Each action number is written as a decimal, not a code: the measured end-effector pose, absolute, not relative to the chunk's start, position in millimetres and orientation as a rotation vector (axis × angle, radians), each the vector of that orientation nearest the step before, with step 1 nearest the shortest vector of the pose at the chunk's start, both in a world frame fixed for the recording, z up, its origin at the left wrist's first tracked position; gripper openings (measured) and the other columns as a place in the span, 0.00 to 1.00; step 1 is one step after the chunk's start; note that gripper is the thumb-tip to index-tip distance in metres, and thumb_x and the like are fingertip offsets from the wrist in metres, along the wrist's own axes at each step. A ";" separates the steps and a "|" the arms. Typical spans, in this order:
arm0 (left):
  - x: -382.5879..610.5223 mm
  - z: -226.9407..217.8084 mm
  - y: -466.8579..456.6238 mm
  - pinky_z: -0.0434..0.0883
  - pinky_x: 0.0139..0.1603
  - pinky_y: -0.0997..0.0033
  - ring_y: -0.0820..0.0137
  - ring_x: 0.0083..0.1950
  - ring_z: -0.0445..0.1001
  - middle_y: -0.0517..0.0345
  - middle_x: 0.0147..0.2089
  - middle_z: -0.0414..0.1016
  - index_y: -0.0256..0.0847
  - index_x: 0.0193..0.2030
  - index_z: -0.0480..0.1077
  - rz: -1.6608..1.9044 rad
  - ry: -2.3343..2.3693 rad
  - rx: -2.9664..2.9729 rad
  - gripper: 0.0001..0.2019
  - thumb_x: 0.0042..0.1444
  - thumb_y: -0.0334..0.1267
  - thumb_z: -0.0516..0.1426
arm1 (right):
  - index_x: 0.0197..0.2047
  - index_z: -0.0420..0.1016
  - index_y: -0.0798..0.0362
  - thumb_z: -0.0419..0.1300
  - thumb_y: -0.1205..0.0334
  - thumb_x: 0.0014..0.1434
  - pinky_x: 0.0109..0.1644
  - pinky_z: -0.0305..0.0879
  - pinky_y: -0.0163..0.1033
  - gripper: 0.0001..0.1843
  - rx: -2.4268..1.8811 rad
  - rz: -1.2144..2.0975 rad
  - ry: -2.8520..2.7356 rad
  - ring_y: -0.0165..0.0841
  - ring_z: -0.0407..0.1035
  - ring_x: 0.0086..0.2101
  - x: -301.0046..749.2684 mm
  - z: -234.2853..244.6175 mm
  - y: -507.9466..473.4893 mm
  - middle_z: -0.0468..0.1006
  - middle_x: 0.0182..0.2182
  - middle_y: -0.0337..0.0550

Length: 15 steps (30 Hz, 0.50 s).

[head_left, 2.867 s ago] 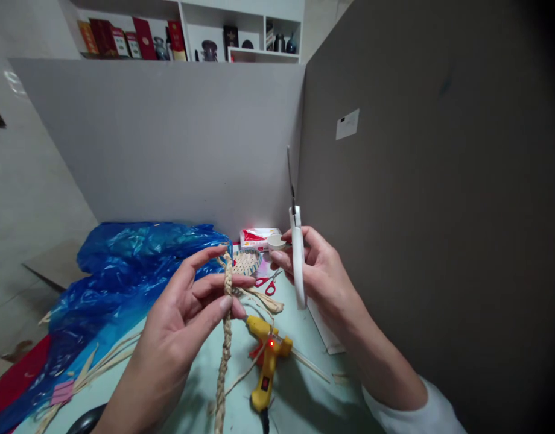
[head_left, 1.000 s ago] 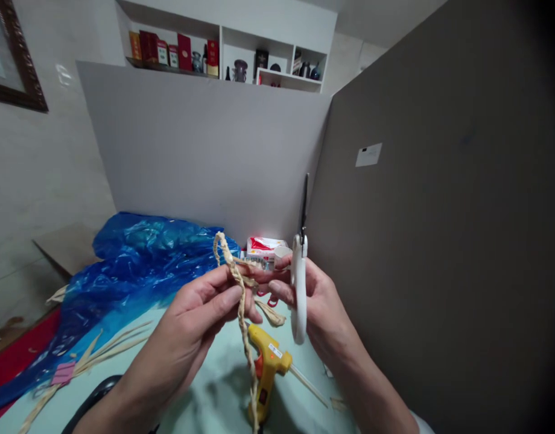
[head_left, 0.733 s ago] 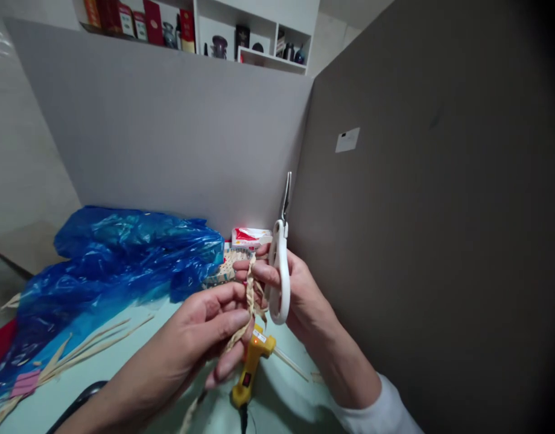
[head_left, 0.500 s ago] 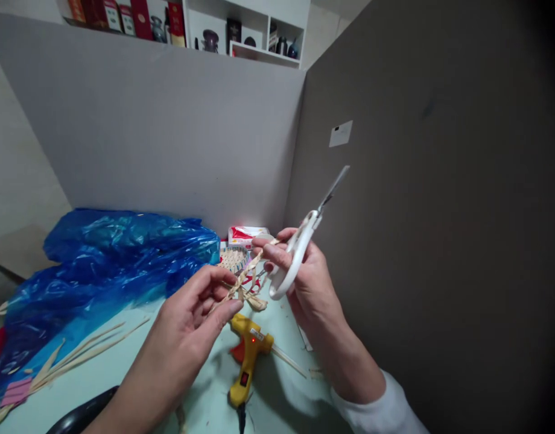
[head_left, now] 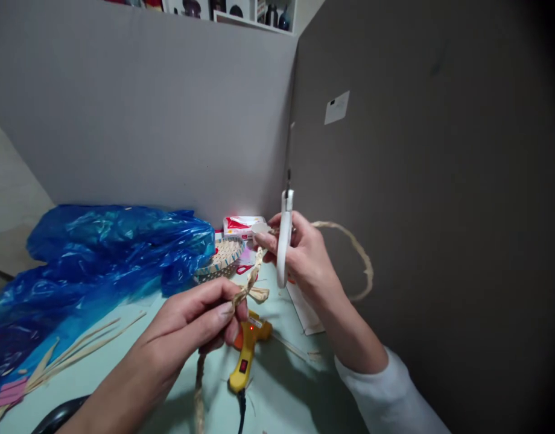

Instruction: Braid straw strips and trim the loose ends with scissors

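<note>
Pinching braid (head_left: 254, 271) near frame centre in left fingers (head_left: 224, 311), gripping scissors (head_left: 285, 246) blades-up in right fingers (head_left: 266, 242), likely to spare the braid.

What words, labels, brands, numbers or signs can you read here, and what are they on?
None can be read for certain.
Yellow glue gun: white sticker, print too small.
Red-and-white packet: markings too small and blurred.
White card on the dark panel: dark mark, otherwise illegible.

A pale grey panel (head_left: 137, 114) meets a darker panel (head_left: 417, 181), with white shelving (head_left: 254, 25) above.
</note>
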<state>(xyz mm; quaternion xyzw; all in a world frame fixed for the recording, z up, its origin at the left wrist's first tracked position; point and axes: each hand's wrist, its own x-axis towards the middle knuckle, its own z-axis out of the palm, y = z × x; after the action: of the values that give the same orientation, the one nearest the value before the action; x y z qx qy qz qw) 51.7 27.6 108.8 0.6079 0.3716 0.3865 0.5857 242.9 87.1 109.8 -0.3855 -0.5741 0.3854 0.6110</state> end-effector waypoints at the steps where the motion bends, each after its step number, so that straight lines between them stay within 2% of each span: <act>1: 50.9 108.9 27.5 0.65 0.32 0.75 0.70 0.32 0.64 0.55 0.32 0.70 0.43 0.34 0.79 0.908 0.841 1.347 0.11 0.59 0.47 0.62 | 0.38 0.70 0.49 0.72 0.51 0.53 0.27 0.66 0.34 0.18 -0.888 0.974 -1.362 0.29 0.70 0.24 242.4 106.2 90.6 0.73 0.26 0.33; 5: 48.3 110.6 27.7 0.56 0.25 0.76 0.74 0.26 0.51 0.61 0.25 0.61 0.40 0.33 0.78 0.990 0.809 1.185 0.12 0.58 0.47 0.63 | 0.38 0.69 0.52 0.71 0.46 0.52 0.20 0.59 0.31 0.22 -0.900 1.308 -1.532 0.27 0.66 0.19 236.3 90.4 100.7 0.73 0.22 0.33; 7: 48.1 113.0 28.0 0.53 0.24 0.76 0.74 0.25 0.48 0.63 0.24 0.58 0.39 0.33 0.79 1.049 0.819 1.118 0.11 0.56 0.46 0.64 | 0.39 0.69 0.52 0.71 0.47 0.52 0.19 0.57 0.30 0.22 -0.929 1.346 -1.601 0.27 0.67 0.18 234.8 83.2 104.3 0.73 0.22 0.33; 11: 47.7 118.1 30.1 0.48 0.22 0.77 0.77 0.24 0.45 0.65 0.23 0.57 0.37 0.33 0.80 1.160 0.824 1.021 0.09 0.54 0.42 0.65 | 0.45 0.71 0.51 0.70 0.50 0.54 0.27 0.65 0.33 0.21 -0.992 1.102 -1.695 0.30 0.73 0.24 242.1 79.3 110.5 0.75 0.28 0.35; 15: 44.3 121.1 37.2 0.46 0.21 0.77 0.79 0.22 0.42 0.68 0.21 0.55 0.35 0.32 0.79 1.282 0.808 1.029 0.10 0.57 0.40 0.63 | 0.47 0.72 0.50 0.70 0.50 0.54 0.31 0.66 0.35 0.22 -1.146 0.795 -1.711 0.33 0.72 0.28 255.6 94.4 106.8 0.76 0.31 0.37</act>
<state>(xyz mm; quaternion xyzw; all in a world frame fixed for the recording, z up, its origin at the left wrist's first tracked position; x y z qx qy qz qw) 44.3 37.2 121.1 0.4455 0.3500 0.5550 0.6091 255.6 106.8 94.4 -0.4637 -0.6919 0.3216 0.4504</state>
